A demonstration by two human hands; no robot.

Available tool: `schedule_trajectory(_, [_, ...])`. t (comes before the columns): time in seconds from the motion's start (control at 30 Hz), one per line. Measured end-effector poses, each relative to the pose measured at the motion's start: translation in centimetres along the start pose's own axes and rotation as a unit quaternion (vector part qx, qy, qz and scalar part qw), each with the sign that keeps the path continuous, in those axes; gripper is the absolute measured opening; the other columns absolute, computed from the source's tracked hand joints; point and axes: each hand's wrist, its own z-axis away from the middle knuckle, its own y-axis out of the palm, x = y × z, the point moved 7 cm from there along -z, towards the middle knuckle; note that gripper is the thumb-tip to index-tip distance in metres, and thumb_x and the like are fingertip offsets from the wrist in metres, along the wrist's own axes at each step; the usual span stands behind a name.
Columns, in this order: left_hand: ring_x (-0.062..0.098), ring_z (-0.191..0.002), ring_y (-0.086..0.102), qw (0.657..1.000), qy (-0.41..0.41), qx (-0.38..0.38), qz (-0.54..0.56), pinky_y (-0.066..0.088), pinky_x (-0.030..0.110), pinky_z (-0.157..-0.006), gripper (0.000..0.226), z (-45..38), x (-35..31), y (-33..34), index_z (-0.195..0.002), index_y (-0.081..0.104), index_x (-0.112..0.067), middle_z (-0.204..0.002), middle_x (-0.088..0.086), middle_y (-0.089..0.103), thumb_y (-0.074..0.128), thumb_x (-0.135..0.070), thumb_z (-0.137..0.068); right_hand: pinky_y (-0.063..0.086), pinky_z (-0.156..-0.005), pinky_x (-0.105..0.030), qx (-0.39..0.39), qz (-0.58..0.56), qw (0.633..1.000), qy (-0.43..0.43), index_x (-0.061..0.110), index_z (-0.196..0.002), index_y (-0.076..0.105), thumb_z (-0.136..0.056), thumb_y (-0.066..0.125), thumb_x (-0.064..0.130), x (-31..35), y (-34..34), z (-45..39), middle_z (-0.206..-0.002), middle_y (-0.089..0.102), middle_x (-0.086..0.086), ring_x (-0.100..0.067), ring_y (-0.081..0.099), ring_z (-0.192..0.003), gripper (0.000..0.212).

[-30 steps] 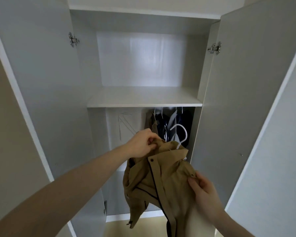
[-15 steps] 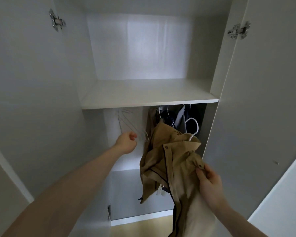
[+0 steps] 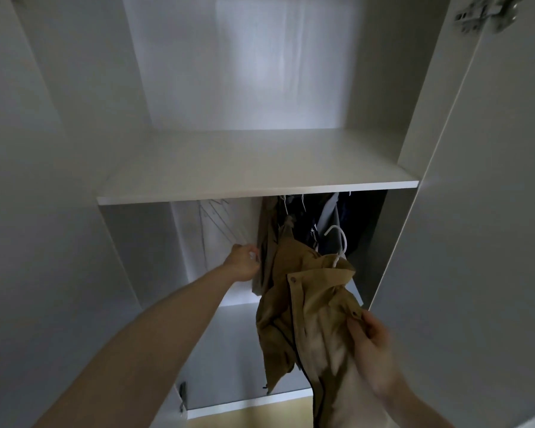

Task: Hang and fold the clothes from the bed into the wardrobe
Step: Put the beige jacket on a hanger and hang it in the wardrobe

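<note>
A tan jacket (image 3: pixel 306 307) on a white hanger (image 3: pixel 340 242) hangs in front of the open wardrobe. My right hand (image 3: pixel 369 344) pinches its right shoulder fabric at the lower right. My left hand (image 3: pixel 243 261) reaches into the hanging space and grips the lower ends of several empty white hangers (image 3: pixel 223 223) that hang on the left. The hanger's hook is free in the air, below the rail, in front of the dark clothes (image 3: pixel 322 217) hanging on the right.
A white shelf (image 3: pixel 254 189) spans the wardrobe above the hanging space. Both doors stand open, the left door (image 3: pixel 44 211) and the right door (image 3: pixel 476 211). A strip of wooden floor (image 3: pixel 247 415) shows at the bottom.
My left hand let go of the jacket collar, moved left and up into the wardrobe, and took hold of the empty hangers. The view has moved closer to the wardrobe. My right hand keeps holding the jacket.
</note>
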Motion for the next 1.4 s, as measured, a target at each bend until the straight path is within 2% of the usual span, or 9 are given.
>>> schedule_trajectory(0.2, [0.038,-0.130,0.053,0.998,-0.049,0.011,0.028,0.046,0.044,-0.111,0.046,-6.7,1.6,2.8,-0.146,0.051,-0.001,-0.150,0.023,0.046,0.051,0.000,-0.101,0.056,-0.097,-0.040,0.013,0.008,1.000,0.013,0.029,-0.113,0.076,-0.104,0.059,0.014,-2.0,0.8,-4.9,-0.102,0.077,0.010,-0.008,0.072,-0.097,0.025])
schedule_trajectory(0.33, [0.038,-0.137,0.049,0.992,-0.096,0.004,0.076,0.041,0.042,-0.116,0.052,-9.4,3.4,4.1,-0.153,0.042,-0.003,-0.157,0.021,0.041,0.053,-0.002,-0.102,0.054,-0.089,-0.023,0.030,0.003,1.000,0.002,0.044,-0.104,0.076,-0.104,0.058,0.010,-1.8,2.3,-6.9,-0.105,0.077,0.013,-0.007,0.072,-0.101,0.039])
schedule_trajectory(0.53, [0.031,-0.149,0.035,0.990,-0.119,0.005,0.078,0.029,0.035,-0.122,0.061,-10.7,6.0,4.0,-0.158,0.026,0.001,-0.164,0.018,0.029,0.054,-0.008,-0.104,0.052,-0.094,-0.025,0.046,0.004,0.999,0.015,0.044,-0.103,0.073,-0.104,0.057,0.008,-0.7,4.8,-8.8,-0.107,0.076,0.019,-0.002,0.070,-0.102,0.039])
schedule_trajectory(0.63, [0.034,-0.140,0.045,0.988,-0.125,-0.008,0.090,0.042,0.032,-0.110,0.060,-11.3,7.2,3.0,-0.157,0.032,-0.003,-0.158,0.020,0.037,0.055,-0.004,-0.101,0.052,-0.091,-0.023,0.047,-0.001,0.999,0.019,0.041,-0.100,0.074,-0.103,0.057,0.005,-0.2,6.4,-9.2,-0.104,0.077,0.019,-0.001,0.070,-0.100,0.039])
schedule_trajectory(0.73, [0.042,-0.125,0.057,0.982,-0.134,-0.028,0.130,0.052,0.041,-0.094,0.057,-12.1,7.8,2.2,-0.153,0.037,-0.006,-0.144,0.027,0.050,0.055,-0.001,-0.099,0.052,-0.095,-0.027,0.044,-0.014,0.999,0.025,0.035,-0.103,0.075,-0.103,0.058,0.005,0.0,7.6,-9.1,-0.105,0.078,0.013,-0.007,0.071,-0.103,0.035])
schedule_trajectory(0.93, [0.035,-0.130,0.052,0.983,-0.134,-0.011,0.128,0.048,0.042,-0.107,0.064,-13.3,8.1,1.1,-0.155,0.032,-0.006,-0.149,0.023,0.045,0.059,-0.001,-0.098,0.055,-0.097,-0.029,0.047,-0.024,0.998,0.036,0.013,-0.122,0.073,-0.106,0.054,0.010,-0.3,8.8,-9.6,-0.111,0.077,0.001,-0.018,0.071,-0.108,0.025])
schedule_trajectory(1.07, [0.036,-0.126,0.057,0.986,-0.109,-0.048,0.115,0.053,0.041,-0.101,0.044,-13.5,9.1,-0.8,-0.143,0.053,-0.003,-0.144,0.023,0.053,0.055,0.001,-0.099,0.055,-0.089,-0.018,0.043,-0.009,0.999,0.023,0.016,-0.121,0.074,-0.106,0.054,0.011,0.0,10.6,-10.1,-0.107,0.078,0.005,-0.010,0.072,-0.103,0.025])
schedule_trajectory(1.23, [0.036,-0.108,0.067,0.980,-0.102,-0.107,0.131,0.059,0.046,-0.092,0.033,-11.5,10.9,-2.8,-0.122,0.069,-0.001,-0.119,0.024,0.068,0.063,0.008,-0.091,0.056,-0.091,-0.021,0.053,0.002,0.998,0.031,0.033,-0.112,0.074,-0.106,0.055,0.019,0.0,14.6,-11.5,-0.106,0.077,0.011,-0.011,0.071,-0.104,0.025])
schedule_trajectory(1.4, [0.036,-0.108,0.067,0.977,-0.099,-0.130,0.138,0.059,0.045,-0.094,0.030,-9.7,11.9,-4.5,-0.120,0.069,-0.002,-0.119,0.022,0.068,0.063,0.007,-0.091,0.052,-0.103,-0.046,0.052,0.038,0.997,0.046,0.033,-0.114,0.072,-0.104,0.052,0.029,-0.3,18.6,-14.6,-0.107,0.075,0.007,-0.020,0.067,-0.106,0.023])
